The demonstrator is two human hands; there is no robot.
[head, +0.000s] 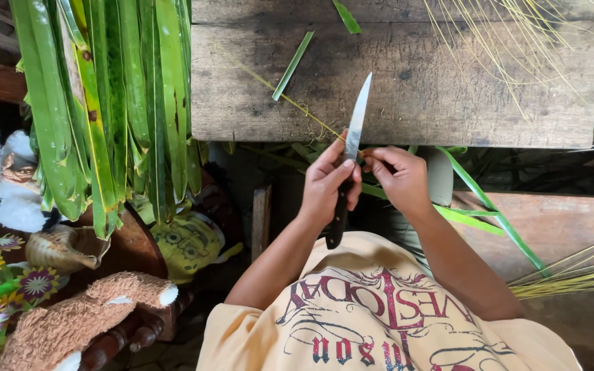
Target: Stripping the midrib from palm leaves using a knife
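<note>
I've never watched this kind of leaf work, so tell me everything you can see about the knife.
The knife has a slim, pointed, pale metal blade and a dark handle. It is held blade up, tip leaning slightly right, over the edge of a worn wooden board. The left hand wraps the handle; the right hand pinches a thin leaf strip beside the blade's base.

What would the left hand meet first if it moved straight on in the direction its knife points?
Probably the wooden board. The left hand holds the knife with its tip already over the board's near edge, pointing up and away from the person. Whether the blade is above the board or touching it is unclear.
</note>
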